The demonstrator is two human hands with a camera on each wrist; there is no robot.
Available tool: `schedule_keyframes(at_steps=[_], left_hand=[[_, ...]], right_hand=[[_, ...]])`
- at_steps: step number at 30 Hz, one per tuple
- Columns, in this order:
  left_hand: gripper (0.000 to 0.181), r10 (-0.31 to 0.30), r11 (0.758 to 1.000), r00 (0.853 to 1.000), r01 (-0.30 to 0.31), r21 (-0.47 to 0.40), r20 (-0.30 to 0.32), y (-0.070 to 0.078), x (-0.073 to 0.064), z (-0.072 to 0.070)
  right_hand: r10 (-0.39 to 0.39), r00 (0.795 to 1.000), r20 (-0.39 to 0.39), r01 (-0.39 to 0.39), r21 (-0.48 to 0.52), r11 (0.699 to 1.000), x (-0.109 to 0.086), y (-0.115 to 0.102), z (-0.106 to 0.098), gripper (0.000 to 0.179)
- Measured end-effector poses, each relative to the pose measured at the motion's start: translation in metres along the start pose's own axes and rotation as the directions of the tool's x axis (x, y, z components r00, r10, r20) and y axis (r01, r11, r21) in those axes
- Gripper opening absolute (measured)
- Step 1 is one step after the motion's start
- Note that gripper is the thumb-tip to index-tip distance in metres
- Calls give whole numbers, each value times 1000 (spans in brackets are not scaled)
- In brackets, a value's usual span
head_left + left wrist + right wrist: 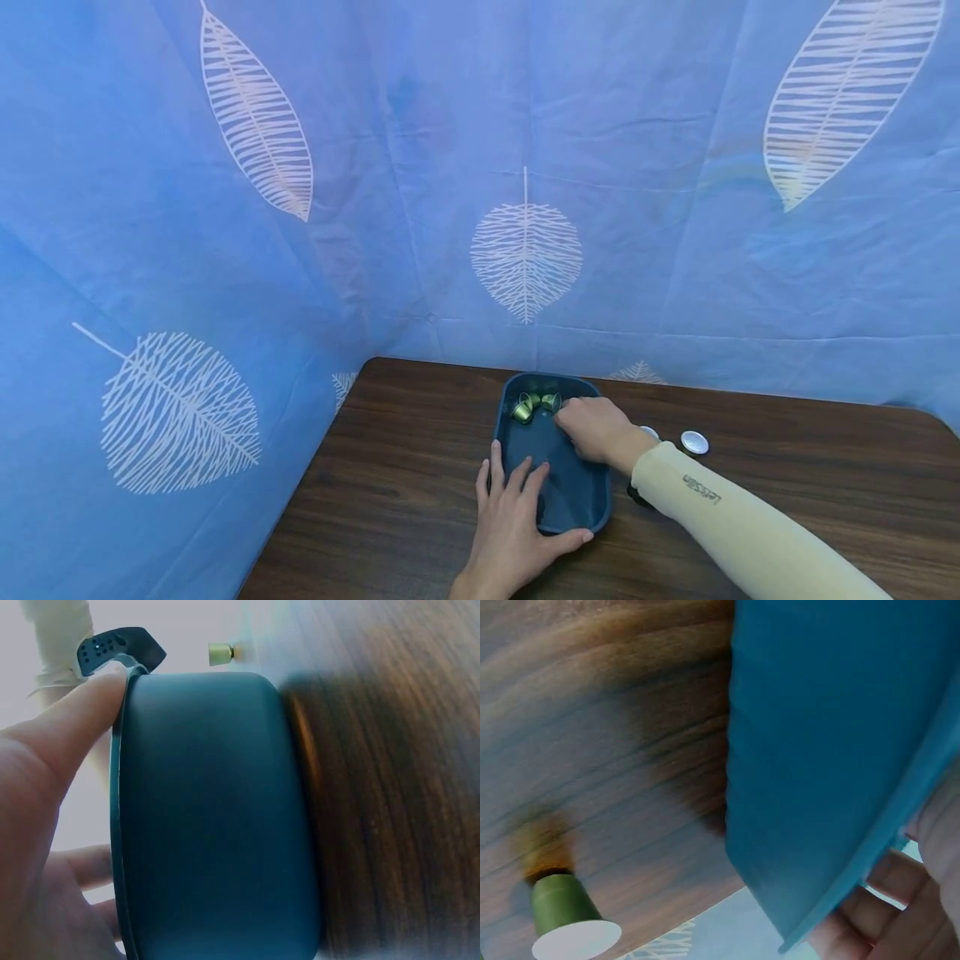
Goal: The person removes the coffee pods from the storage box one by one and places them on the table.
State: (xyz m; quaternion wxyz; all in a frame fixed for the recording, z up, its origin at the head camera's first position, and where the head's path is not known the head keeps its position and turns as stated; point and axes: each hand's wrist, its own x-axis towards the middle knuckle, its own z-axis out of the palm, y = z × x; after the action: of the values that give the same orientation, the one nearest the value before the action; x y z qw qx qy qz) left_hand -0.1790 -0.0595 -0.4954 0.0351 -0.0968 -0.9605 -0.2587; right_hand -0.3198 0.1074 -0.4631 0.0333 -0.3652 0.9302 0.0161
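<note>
A dark blue tray (572,492) lies on the table, with several green coffee capsules (522,410) at its far left end. Spread wide, my left hand (506,521) is over the tray's near left part. Its thumb (90,705) rests on the rim at the near right corner, and the fingers are fairly straight. My right hand (596,427) reaches over the right rim into the far part, its fingers (870,915) bent beside the capsules. The back of that hand hides its fingertips, so a capsule in them cannot be made out.
Right of the tray, a coffee capsule (694,442) stands lid up on the brown wooden table (390,467). A second capsule (648,432) is partly behind the right wrist. A blue leaf-patterned cloth (645,275) hangs behind and left of the table.
</note>
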Motion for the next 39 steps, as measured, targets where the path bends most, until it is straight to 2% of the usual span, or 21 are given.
schedule_keyframes(at_steps=[5, 11, 15, 22, 29, 39], left_hand=[[90, -5, 1000, 1000, 5, -16, 2, -1, -1, 0], [90, -4, 1000, 1000, 4, -30, -1, 0, -2, -3], [89, -5, 999, 1000, 5, -32, -4, 1, -1, -3], [89, -7, 1000, 1000, 7, -30, -3, 1, -1, -3], [89, -15, 999, 1000, 15, -29, 4, 1, -1, -4], [90, -12, 1000, 1000, 12, -10, 1, 2, 0, -2]], right_hand=[[-7, 1000, -9, 7, 43, 999, -5, -1, -9, 23], [21, 997, 68, -28, 101, 994, -7, -5, -31, 39], [26, 994, 102, -40, 139, 990, -8, -4, -38, 39], [2, 993, 117, -32, 252, 967, -16, 1, -50, 37], [49, 985, 166, -104, 340, 935, -22, 7, -57, 29], [60, 991, 119, -104, 409, 907, -38, 14, -68, 25]])
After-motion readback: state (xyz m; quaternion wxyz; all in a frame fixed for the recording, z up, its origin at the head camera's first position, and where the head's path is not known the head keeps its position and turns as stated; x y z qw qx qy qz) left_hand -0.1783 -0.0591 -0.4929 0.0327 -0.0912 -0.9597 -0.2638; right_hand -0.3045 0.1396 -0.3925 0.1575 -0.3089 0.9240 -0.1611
